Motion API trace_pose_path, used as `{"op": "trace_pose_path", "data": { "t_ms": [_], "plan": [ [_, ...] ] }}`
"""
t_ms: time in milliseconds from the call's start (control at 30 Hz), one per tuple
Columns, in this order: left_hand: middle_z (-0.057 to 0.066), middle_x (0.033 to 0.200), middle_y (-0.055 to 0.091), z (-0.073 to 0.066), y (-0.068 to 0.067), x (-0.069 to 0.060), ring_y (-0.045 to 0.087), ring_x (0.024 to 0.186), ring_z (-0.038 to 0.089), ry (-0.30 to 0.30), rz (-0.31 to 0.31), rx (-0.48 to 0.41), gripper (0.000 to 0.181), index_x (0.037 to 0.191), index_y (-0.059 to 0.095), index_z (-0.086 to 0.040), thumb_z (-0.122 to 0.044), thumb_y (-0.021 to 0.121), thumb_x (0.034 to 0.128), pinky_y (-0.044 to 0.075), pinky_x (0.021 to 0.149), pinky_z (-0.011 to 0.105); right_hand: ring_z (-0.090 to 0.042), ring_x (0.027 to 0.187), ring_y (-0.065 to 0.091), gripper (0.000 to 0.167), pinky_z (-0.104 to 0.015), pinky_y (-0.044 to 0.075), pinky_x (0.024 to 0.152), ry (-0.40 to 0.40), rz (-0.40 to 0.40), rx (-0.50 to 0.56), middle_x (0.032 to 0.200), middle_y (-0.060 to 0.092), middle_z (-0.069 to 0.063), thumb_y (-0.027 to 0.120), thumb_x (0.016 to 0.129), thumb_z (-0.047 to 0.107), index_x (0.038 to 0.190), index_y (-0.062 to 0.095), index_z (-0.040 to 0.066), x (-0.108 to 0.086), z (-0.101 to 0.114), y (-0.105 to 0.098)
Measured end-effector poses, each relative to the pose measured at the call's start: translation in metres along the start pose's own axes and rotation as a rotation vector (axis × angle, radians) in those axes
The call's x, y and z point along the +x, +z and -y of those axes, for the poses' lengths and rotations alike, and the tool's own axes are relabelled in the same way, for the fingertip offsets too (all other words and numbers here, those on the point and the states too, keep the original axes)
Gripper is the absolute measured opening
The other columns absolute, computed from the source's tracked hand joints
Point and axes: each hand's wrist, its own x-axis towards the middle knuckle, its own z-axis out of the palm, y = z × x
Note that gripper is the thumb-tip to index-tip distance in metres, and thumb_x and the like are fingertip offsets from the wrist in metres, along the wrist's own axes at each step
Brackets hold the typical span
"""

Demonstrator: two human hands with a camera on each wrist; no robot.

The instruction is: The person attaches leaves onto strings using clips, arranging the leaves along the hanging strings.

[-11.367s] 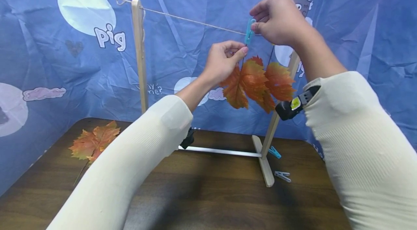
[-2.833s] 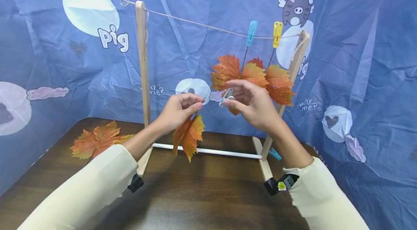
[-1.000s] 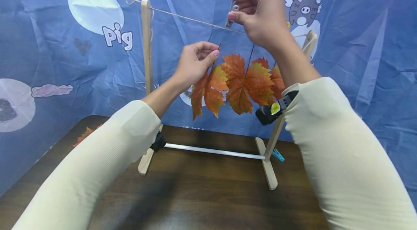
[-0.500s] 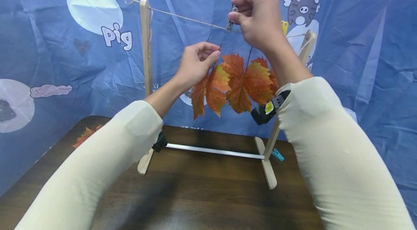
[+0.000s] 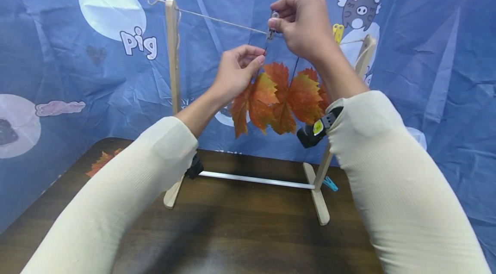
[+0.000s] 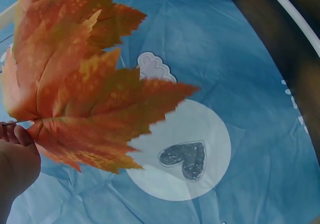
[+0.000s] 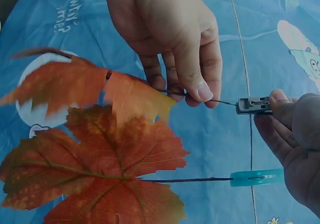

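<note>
My left hand [image 5: 238,69] pinches the thin dark stem of an orange artificial maple leaf [image 5: 253,104], which hangs below the fingers. Just above, my right hand [image 5: 306,24] pinches a grey clothespin [image 7: 252,105] at the twine [image 5: 221,20]. In the right wrist view the stem's tip meets the clothespin's mouth; whether it is clamped I cannot tell. A second maple leaf [image 7: 100,169] hangs beside it from a teal clothespin [image 7: 255,178] on the twine. The left wrist view shows the held leaf [image 6: 95,114] close up.
A yellow clothespin [image 5: 338,32] clips the twine near the right wooden post [image 5: 364,58]. The left post [image 5: 172,50] holds the other end. A white rod [image 5: 255,179] joins the feet. A blue clothespin [image 5: 330,183] and a leaf [image 5: 101,163] lie on the table.
A blue clothespin now holds the earlier leaf on the twine. Both hands rose with another leaf and the grey clothespin; lately the right hand came slightly down, the left slightly up, bringing stem and clothespin together.
</note>
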Motion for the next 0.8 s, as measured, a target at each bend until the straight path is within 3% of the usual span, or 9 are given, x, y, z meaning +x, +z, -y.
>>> {"op": "trace_pose_path", "data": {
  "t_ms": [100,267,500,800],
  "plan": [
    [0.023,0.114,0.069,-0.001,0.002,0.0,0.062,0.086,0.032,0.008,0.003,-0.014,0.024,0.12,0.069,0.004,-0.013,0.062,0.1029,0.046,0.067,0.027,-0.013,0.097,0.072,0.03,-0.021,0.055,0.086,0.004,0.009,-0.004,0.114,0.075,-0.01,0.069,0.099,0.017,0.126,0.072,0.004,0.001,0.0,-0.001],
    [0.021,0.112,0.068,-0.003,0.004,0.0,0.057,0.078,0.025,-0.006,-0.008,-0.044,0.025,0.12,0.068,0.005,-0.012,0.061,0.1031,0.044,0.065,0.028,-0.012,0.097,0.072,0.03,-0.021,0.055,0.086,0.009,0.023,-0.01,0.114,0.075,-0.011,0.07,0.098,0.017,0.125,0.072,0.003,0.001,0.001,-0.003],
    [0.021,0.116,0.069,-0.007,0.008,0.001,0.063,0.09,0.023,-0.051,-0.028,-0.094,0.027,0.121,0.068,0.005,-0.014,0.063,0.1023,0.048,0.073,0.027,-0.012,0.098,0.072,0.03,-0.021,0.054,0.087,0.035,0.068,-0.016,0.116,0.075,-0.01,0.07,0.098,0.017,0.126,0.071,0.004,0.001,0.001,-0.005],
    [0.018,0.104,0.07,-0.009,0.013,0.004,0.064,0.087,0.02,-0.075,-0.083,-0.157,0.026,0.117,0.069,0.008,-0.013,0.065,0.1007,0.05,0.073,0.025,-0.013,0.099,0.071,0.031,-0.022,0.054,0.088,0.035,0.084,-0.011,0.116,0.074,-0.01,0.069,0.099,0.018,0.127,0.071,0.004,0.0,-0.001,-0.004]
  ]
}}
